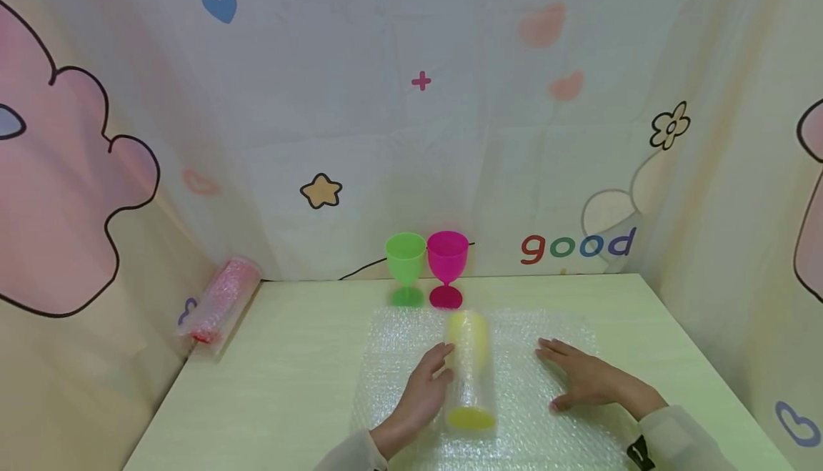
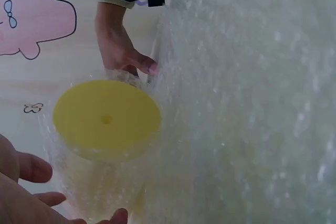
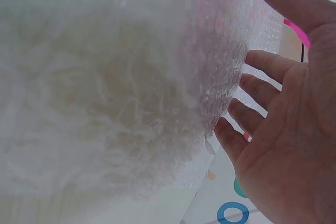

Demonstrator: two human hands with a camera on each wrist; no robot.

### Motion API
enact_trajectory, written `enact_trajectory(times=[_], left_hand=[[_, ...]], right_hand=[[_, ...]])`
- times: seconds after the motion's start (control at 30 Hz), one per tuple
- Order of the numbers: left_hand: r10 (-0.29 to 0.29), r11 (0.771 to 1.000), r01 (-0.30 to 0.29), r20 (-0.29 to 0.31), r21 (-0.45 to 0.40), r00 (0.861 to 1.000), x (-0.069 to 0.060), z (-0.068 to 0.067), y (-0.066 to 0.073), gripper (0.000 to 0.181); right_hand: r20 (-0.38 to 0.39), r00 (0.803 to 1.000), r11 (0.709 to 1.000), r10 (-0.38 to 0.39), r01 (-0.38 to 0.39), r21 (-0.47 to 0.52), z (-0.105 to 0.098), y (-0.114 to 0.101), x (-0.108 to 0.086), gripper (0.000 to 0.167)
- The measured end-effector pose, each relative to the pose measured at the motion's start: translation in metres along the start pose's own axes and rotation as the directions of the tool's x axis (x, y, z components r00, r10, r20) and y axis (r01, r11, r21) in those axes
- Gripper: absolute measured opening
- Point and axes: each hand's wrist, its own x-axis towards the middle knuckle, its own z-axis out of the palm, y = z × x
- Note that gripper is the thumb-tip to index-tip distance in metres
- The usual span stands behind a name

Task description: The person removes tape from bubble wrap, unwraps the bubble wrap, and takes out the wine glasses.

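A yellow goblet (image 1: 471, 417) lies on its side, its round base toward me, with clear bubble wrap around it. The bubble wrap sheet (image 1: 524, 378) spreads flat beneath it and to both sides. My left hand (image 1: 419, 394) is at the left side of the wrapped goblet, fingers loosely bent against it. In the left wrist view the yellow base (image 2: 106, 119) faces the camera, with the left fingers (image 2: 37, 167) beside the wrap. My right hand (image 1: 588, 377) rests on the sheet to the right, fingers spread; the right wrist view shows its fingers (image 3: 260, 90) extended along the wrap.
A green goblet (image 1: 406, 267) and a pink goblet (image 1: 447, 267) stand upright side by side at the back of the table (image 1: 276, 378). A bubble-wrapped reddish bundle (image 1: 225, 299) lies at the left back edge. Printed curtains (image 1: 360, 121) enclose the table.
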Motion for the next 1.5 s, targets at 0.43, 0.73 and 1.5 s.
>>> enact_trajectory(times=[0.43,0.73,1.5], left_hand=[[0.262,0.902,-0.317,0.210,0.294,0.942,0.016,-0.003,-0.016,0.057],[0.270,0.865,-0.358,0.275,0.351,0.923,0.018,-0.003,-0.012,0.058],[0.233,0.909,-0.283,0.190,0.305,0.954,0.023,0.013,-0.007,0.067]], right_hand=[[0.026,0.997,0.997,0.069,-0.069,-0.027,-0.006,-0.005,0.006,0.101],[-0.006,0.998,0.989,0.057,-0.057,-0.133,-0.020,-0.028,0.000,0.092],[-0.484,0.874,0.994,-0.041,-0.014,-0.110,-0.033,-0.118,0.015,0.046]])
